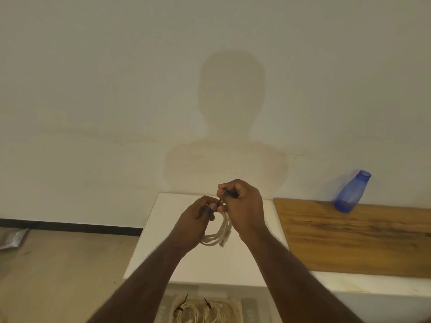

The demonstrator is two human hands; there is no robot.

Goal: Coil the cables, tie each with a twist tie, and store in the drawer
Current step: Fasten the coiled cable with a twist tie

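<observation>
A coiled white cable (219, 234) hangs above the white cabinet top (210, 262), held up between both hands. My left hand (198, 220) pinches one end of a thin black twist tie (221, 199) at the top of the coil. My right hand (240, 203) pinches the tie's other end, fingers curled. Below the cabinet's front edge the open drawer (247, 308) holds two white cable coils, one (186, 311) and the other (214, 311), each bound with a black tie.
A wooden board (361, 238) lies on the surface to the right, with a blue bottle (351, 192) at its back edge against the wall. To the left is bare floor with a silver packet (14, 237) by the black skirting.
</observation>
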